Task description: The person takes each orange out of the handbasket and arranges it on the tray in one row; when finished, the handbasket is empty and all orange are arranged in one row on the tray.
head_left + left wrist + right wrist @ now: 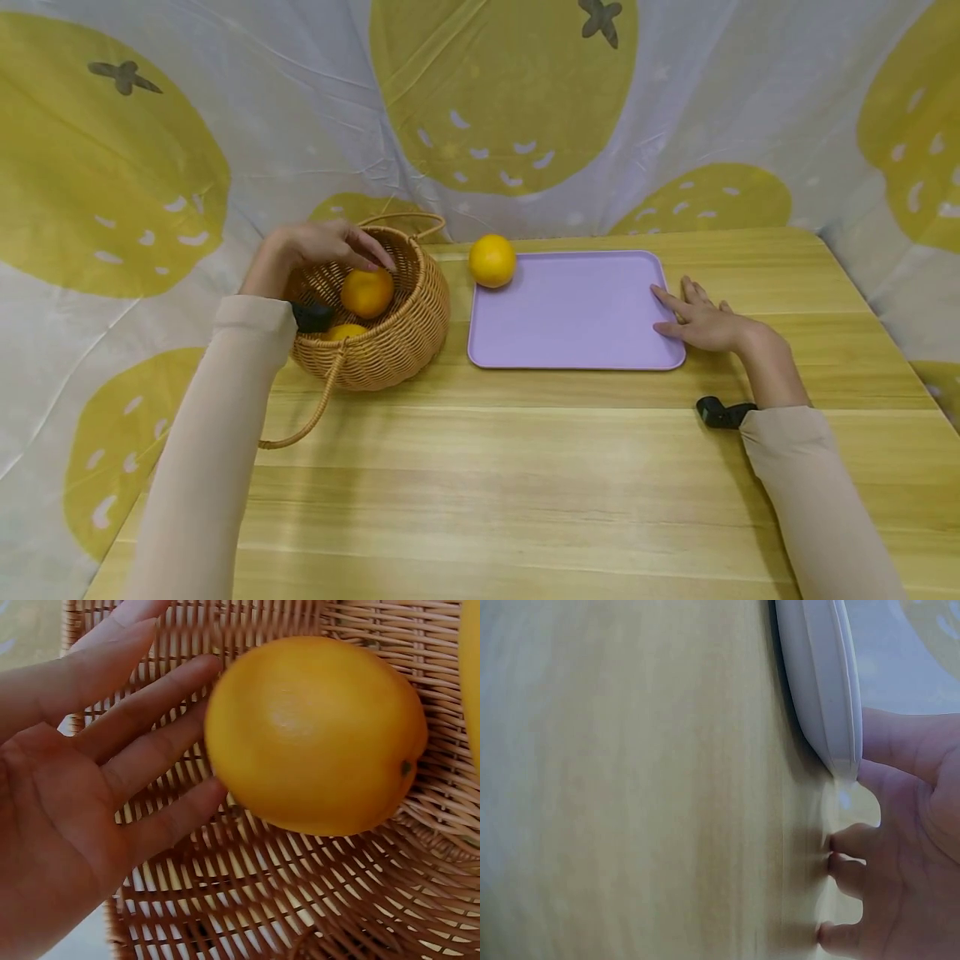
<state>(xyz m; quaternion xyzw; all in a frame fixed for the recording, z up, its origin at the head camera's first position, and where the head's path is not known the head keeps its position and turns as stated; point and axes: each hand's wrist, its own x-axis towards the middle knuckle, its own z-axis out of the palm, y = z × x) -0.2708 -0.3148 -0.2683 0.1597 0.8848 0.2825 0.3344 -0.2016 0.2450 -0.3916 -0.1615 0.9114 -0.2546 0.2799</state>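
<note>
My left hand (pixel 330 243) reaches into a wicker basket (pixel 405 350) from its left rim. In the left wrist view the fingers of the left hand (pixel 97 765) are extended beside an orange (pixel 319 735), their tips at its edge. In the head view this orange (pixel 367 292) is under the fingertips, and another orange (pixel 345 332) is lower in the basket. My right hand (pixel 701 321) lies with fingers spread at the right edge of a purple tray (pixel 577 312); in the right wrist view some fingertips of the hand (pixel 900 847) rest on the table.
One orange (pixel 492 261) sits at the tray's back left corner. The basket's handles stick out, one (pixel 318 417) toward the front and one (pixel 431 218) at the back. A patterned cloth (pixel 300 108) hangs behind the wooden table (pixel 525 483).
</note>
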